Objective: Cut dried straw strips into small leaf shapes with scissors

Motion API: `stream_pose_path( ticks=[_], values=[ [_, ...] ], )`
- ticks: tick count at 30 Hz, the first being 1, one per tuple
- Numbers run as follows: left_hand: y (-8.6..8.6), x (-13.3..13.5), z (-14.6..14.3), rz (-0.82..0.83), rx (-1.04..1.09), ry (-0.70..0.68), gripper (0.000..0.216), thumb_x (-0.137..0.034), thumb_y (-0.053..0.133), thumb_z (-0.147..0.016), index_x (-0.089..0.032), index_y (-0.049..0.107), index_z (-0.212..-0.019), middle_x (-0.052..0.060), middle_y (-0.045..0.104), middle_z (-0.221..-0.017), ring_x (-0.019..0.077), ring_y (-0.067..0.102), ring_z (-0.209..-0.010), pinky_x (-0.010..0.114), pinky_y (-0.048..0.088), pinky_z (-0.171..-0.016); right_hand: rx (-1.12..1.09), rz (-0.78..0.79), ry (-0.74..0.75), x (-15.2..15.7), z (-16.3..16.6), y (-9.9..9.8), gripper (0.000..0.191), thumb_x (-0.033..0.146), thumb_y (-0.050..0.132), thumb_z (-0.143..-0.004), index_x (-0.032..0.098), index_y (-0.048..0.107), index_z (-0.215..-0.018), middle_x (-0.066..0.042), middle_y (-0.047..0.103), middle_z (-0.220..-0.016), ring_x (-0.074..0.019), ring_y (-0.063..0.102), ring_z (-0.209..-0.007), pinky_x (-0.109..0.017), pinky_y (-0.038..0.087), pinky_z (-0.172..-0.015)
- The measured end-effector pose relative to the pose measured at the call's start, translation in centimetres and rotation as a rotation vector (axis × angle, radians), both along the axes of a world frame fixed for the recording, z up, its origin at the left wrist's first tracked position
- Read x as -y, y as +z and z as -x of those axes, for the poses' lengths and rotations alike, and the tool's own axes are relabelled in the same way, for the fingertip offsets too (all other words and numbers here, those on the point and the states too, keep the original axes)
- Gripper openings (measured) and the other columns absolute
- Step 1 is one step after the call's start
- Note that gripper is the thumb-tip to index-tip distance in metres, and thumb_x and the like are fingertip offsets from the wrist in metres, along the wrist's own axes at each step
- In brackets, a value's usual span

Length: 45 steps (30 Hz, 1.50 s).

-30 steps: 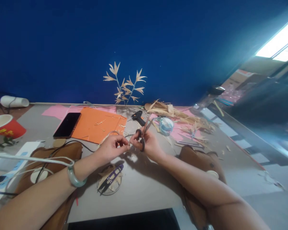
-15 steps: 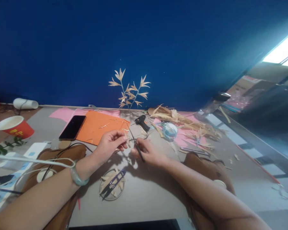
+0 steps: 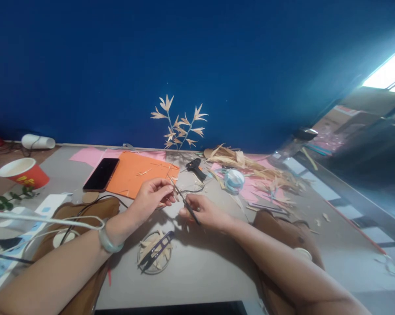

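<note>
My left hand [image 3: 156, 192] is closed in a pinch over the table, just in front of the orange sheet. A small pale piece, apparently dried husk, shows at its fingertips; most of it is hidden. My right hand [image 3: 200, 209] grips slim dark tweezers [image 3: 191, 211], their thin points reaching up and left close to my left fingertips. Below my hands, a round clear dish [image 3: 170, 264] holds pale husk pieces, with dark purple thread snips [image 3: 158, 252] lying across it. Behind them stands a stem of pale husk flowers [image 3: 180, 127] against the blue wall.
An orange sheet [image 3: 128, 173] and a phone [image 3: 101, 174] lie at left, near a red paper cup [image 3: 36, 177] and power strip [image 3: 26, 232]. A black glue gun [image 3: 196, 169], blue-white tape roll [image 3: 234, 180] and dried husks [image 3: 249, 164] lie toward the back right.
The tweezers have tilted, their points now further left and nearer my left fingertips. My left hand keeps its pinch. The whole view has shifted slightly.
</note>
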State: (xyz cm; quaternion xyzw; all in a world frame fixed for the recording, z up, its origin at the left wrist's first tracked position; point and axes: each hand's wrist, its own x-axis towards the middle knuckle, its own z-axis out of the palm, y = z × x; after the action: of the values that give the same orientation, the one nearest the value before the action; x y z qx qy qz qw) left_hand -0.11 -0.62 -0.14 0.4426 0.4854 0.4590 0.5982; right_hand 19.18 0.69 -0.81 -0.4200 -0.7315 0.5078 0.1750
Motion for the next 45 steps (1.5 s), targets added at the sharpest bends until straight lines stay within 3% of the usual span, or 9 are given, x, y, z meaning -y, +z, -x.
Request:
stream_pose_path(
  ticks=[14,23,31,40,45],
  values=[
    [0.5,0.0,-0.2,0.038,0.039,0.03,0.026,-0.038,0.07,-0.069,-0.015,0.06,-0.077,0.001,0.067,-0.064,0.0112,0.064,-0.057,0.02,0.05,-0.055,-0.14,0.104,-0.03,-0.1,0.2,-1.3,0.046,0.054,0.071,-0.07,0.018,0.043,-0.063,0.006,0.05,-0.049,-0.0069,0.042,-0.043,-0.019,0.027,-0.042],
    [0.6,0.0,-0.1,0.049,0.065,0.03,0.024,-0.036,0.069,-0.071,-0.014,0.059,-0.075,0.002,0.067,-0.065,0.0098,0.063,-0.057,0.019,0.05,-0.055,-0.136,0.068,-0.058,0.1,0.3,-1.1,0.044,0.053,0.068,-0.073,0.019,0.043,-0.06,0.005,0.05,-0.045,-0.0078,0.044,-0.042,-0.02,0.031,-0.042],
    [0.6,-0.8,0.3,0.09,0.205,0.099,0.018,-0.028,0.067,-0.071,-0.014,0.057,-0.071,0.003,0.068,-0.064,0.0091,0.062,-0.053,0.017,0.05,-0.051,-0.277,-0.002,-0.283,-0.5,0.7,-1.0,0.04,0.052,0.067,-0.072,0.021,0.043,-0.065,0.003,0.058,-0.049,-0.0097,0.048,-0.045,-0.022,0.036,-0.047],
    [0.8,-0.9,0.5,0.103,0.22,0.082,0.022,-0.031,0.067,-0.071,-0.015,0.052,-0.068,-0.001,0.061,-0.055,0.0087,0.058,-0.043,0.015,0.043,-0.038,-0.255,-0.025,-0.29,-0.4,0.7,-0.6,0.042,0.056,0.066,-0.071,0.022,0.042,-0.065,0.003,0.057,-0.051,-0.0116,0.05,-0.049,-0.024,0.038,-0.049],
    [1.1,-1.0,0.4,0.103,0.183,0.111,0.02,-0.028,0.066,-0.07,-0.016,0.05,-0.069,0.001,0.066,-0.064,0.0079,0.059,-0.048,0.013,0.04,-0.039,-0.22,-0.048,-0.265,-0.3,0.7,-0.5,0.046,0.06,0.066,-0.07,0.022,0.04,-0.066,0.001,0.059,-0.055,-0.013,0.054,-0.053,-0.025,0.04,-0.051]
  ],
)
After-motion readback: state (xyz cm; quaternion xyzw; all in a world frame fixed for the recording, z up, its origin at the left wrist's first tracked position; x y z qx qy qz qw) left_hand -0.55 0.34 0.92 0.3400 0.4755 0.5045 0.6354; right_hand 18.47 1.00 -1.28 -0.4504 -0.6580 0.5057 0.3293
